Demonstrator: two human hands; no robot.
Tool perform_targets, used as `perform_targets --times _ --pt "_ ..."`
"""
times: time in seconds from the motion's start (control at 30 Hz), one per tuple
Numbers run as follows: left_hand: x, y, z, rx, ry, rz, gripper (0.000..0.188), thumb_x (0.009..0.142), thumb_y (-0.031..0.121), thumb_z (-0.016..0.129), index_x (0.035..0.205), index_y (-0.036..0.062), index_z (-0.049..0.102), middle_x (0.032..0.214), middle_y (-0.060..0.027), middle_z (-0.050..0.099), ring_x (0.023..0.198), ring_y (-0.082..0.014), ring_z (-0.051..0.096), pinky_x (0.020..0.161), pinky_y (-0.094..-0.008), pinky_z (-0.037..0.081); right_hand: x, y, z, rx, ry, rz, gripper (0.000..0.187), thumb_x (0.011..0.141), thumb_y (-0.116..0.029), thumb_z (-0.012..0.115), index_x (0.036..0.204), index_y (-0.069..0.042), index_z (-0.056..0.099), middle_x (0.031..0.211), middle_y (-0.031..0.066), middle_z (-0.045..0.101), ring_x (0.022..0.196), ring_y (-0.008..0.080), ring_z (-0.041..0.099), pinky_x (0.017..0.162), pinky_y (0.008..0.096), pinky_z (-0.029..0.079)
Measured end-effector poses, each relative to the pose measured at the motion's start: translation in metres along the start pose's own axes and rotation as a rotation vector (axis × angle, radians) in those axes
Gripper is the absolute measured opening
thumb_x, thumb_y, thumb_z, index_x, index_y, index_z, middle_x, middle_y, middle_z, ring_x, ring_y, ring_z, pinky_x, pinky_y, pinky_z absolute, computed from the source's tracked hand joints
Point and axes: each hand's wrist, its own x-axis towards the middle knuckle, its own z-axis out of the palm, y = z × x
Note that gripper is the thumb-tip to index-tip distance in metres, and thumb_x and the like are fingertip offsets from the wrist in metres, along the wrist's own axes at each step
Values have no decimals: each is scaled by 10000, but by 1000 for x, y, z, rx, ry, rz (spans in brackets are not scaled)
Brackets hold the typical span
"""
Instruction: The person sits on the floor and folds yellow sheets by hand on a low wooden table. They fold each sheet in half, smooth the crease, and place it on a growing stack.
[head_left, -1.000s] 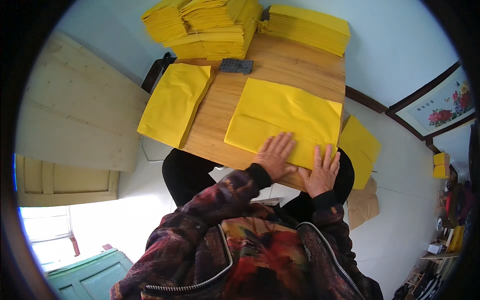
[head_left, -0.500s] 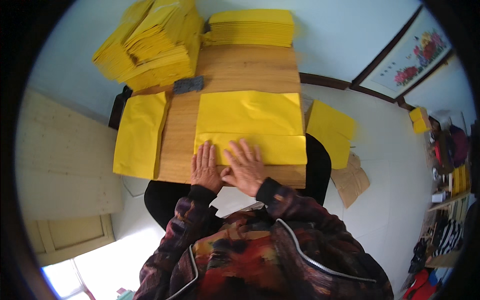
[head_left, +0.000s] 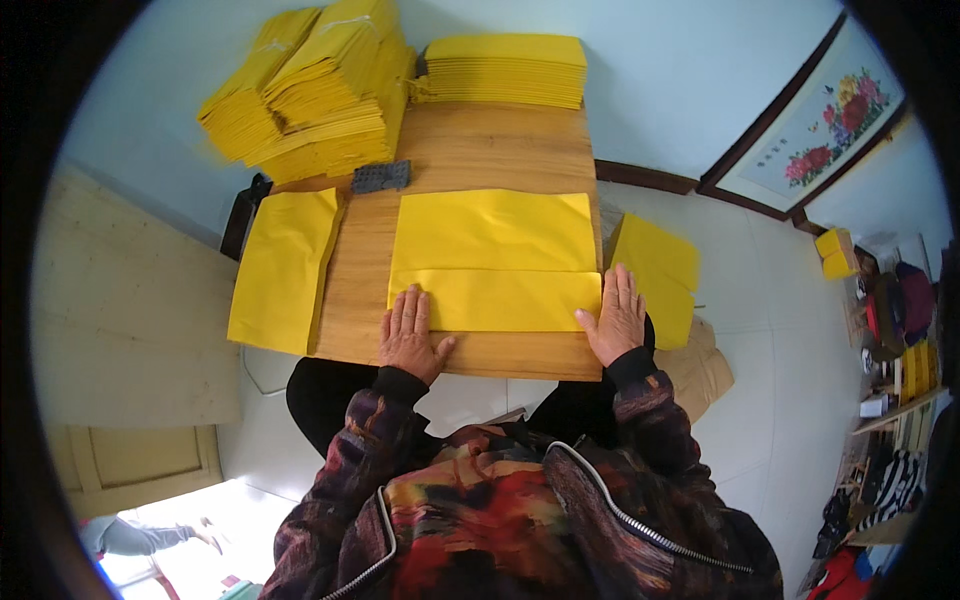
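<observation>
A sheet of yellow paper (head_left: 495, 228) lies in front of me on the wooden table, its near part folded over into a wide flap (head_left: 510, 300). My left hand (head_left: 410, 330) rests flat at the flap's left end, fingers stretched on it and thumb apart. At the opposite end, my right hand (head_left: 617, 315) is spread along the right edge, its thumb near the flap's corner. Neither hand grips anything. To the left lies another folded yellow paper piece (head_left: 280, 268).
Stacks of yellow paper (head_left: 330, 90) rise at the table's far left, with a neat pile (head_left: 505, 72) beside them. A dark grey block (head_left: 381, 177) sits on the wooden table (head_left: 500, 140). More yellow paper (head_left: 655, 270) and brown paper (head_left: 692, 370) are right of the table, lower down.
My right hand has slid rightward along the flap, from beside my left hand to the paper's right edge. My left hand has stayed nearly in place.
</observation>
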Motion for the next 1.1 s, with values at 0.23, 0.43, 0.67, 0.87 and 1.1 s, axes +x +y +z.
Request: perform_targets --times 0.23,0.43,0.67,0.87,1.1 --pt "0 13 -30 78 -46 -23 783 809 543 638 1380 53 420 1457 -131 380 1327 -323 350 1111 -521 190 -18 -73 26 149 -96 -494 701 862 -380 637 1408 -29 372 1514 165 259 1423 331 197 1132 503 216" --pt "-27 7 -48 33 -128 85 759 692 515 762 1267 89 510 1298 -146 473 1238 -333 423 1016 -506 298 -34 -51 13 219 127 -531 561 810 -270 711 1271 -28 504 1310 159 452 1232 371 407 1008 492 359" --pt "-36 -14 -38 141 -55 307 555 714 188 709 1235 172 517 1242 -106 488 1166 -301 473 985 -456 341 -41 -65 15 163 110 -456 411 770 -245 745 1102 -57 590 1175 135 498 1056 357 472 895 449 423" --pt "-45 27 -25 -26 -30 475 507 690 193 687 1183 131 584 1155 -137 535 1074 -328 515 904 -455 434 42 -37 21 239 111 -585 189 769 -87 674 928 -43 581 1146 142 500 1088 353 476 916 436 427" --pt "-17 114 -19 -673 -46 714 628 770 259 726 1332 109 488 1335 -148 486 1124 -350 532 951 -448 435 103 -40 -9 -91 176 -470 363 798 -90 647 1154 -66 582 1362 163 442 1236 389 448 994 444 424"
